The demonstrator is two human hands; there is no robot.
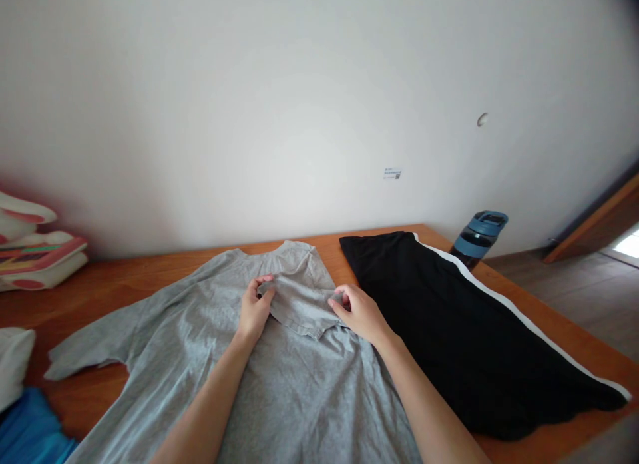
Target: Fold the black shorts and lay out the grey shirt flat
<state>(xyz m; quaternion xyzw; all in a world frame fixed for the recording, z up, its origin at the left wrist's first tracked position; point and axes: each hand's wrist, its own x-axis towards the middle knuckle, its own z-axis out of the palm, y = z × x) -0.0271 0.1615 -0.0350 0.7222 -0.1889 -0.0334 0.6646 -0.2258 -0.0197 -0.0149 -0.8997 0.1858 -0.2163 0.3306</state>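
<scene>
A grey T-shirt (194, 331) lies spread on the wooden table (94, 277), its neckline towards the wall and one sleeve stretched out to the left. Its other sleeve is folded inward over the chest. My left hand (256, 305) pinches one corner of that folded sleeve between thumb and fingers. On the opposite side of the folded part, my right hand (362, 311) pinches the grey fabric near the shirt's right edge. Both hands are slightly above the shirt's body.
Black fabric with a white stripe (439, 324) lies to the right, beside a blue-lidded bottle (478, 237). A white and pink toy (40, 254) stands at the far left. White cloth (14, 364) and blue cloth (34, 431) lie at the lower left.
</scene>
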